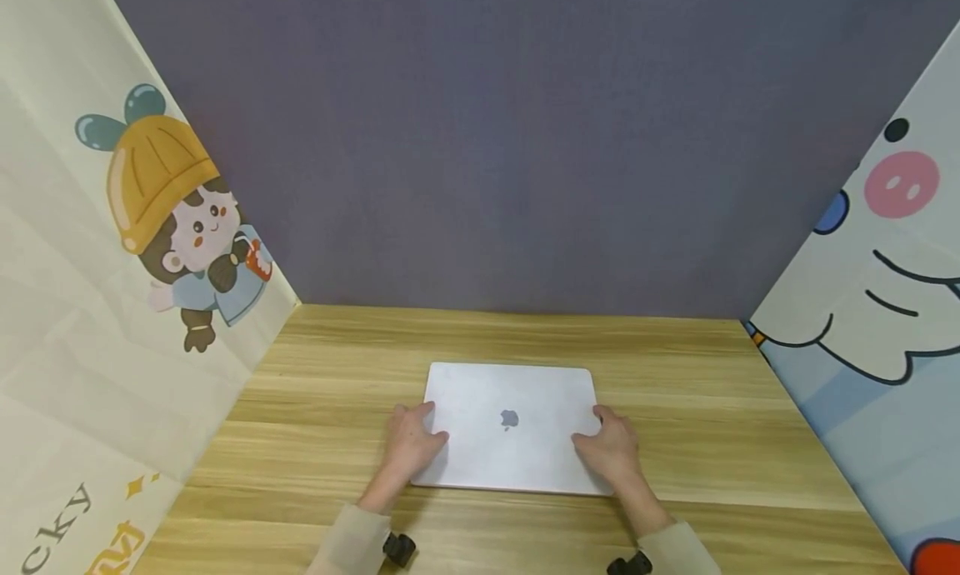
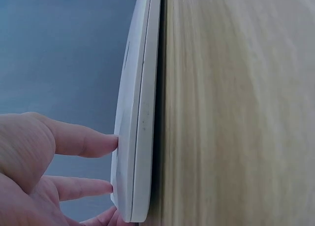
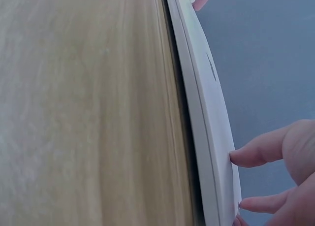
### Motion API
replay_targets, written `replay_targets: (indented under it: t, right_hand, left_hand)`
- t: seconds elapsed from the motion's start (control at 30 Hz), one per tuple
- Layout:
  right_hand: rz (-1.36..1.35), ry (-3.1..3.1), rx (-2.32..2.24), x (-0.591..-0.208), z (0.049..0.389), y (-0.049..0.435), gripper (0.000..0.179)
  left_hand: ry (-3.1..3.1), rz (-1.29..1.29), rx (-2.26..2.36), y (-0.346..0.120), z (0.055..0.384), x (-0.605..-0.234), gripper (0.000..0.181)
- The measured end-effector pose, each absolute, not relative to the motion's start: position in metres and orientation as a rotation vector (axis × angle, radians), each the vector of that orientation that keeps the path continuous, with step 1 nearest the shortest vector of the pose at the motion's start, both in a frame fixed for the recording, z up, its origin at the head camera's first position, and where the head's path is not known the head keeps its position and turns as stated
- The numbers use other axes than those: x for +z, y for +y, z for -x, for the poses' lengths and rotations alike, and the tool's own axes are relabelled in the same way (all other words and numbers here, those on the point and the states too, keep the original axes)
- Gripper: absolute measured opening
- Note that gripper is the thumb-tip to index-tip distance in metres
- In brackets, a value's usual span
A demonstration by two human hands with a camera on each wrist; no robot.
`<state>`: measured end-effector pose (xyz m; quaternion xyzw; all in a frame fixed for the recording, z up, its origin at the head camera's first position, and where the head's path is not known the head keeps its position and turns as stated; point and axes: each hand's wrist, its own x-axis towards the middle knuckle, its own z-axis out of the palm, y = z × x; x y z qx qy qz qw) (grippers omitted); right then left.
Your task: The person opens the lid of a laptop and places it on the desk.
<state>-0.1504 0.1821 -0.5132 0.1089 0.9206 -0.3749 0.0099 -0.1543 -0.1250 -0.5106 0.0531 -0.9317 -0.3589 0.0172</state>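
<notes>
Head view: closed silver laptop [image 1: 525, 452], lid uppermost, directly in front of the person on the near half of a wooden table [image 1: 300, 450]; dark apple logo [image 1: 509, 419] on the lid. Left hand [image 1: 412, 443] at the laptop's left edge, right hand [image 1: 611, 448] at its right edge; both partly closed, gripping the sides with thumbs on the lid. Beyond the table: plain grey panel [image 1: 517, 142]. At left, white cloth [image 1: 45, 267] with cartoon print; at right, cloth [image 1: 821, 292] with pink-snout print.

Left wrist view: lid seam closed; left thumb and one fingertip against the lid, remaining fingers partly hidden at the side.

Right wrist view: matching right-hand grip. Dark strip beneath the base; contact with the table impossible to tell.
</notes>
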Motion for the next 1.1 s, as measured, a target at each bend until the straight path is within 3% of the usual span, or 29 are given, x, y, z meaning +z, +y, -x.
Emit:
replay_targets:
  t: [1.1]
  right_hand:
    - [-0.303, 2.855, -1.151, -0.516, 0.143, 0.191, 0.065]
  left_hand:
    - [-2.9, -0.091, -1.116, -0.121, 0.149, -0.512, 0.057]
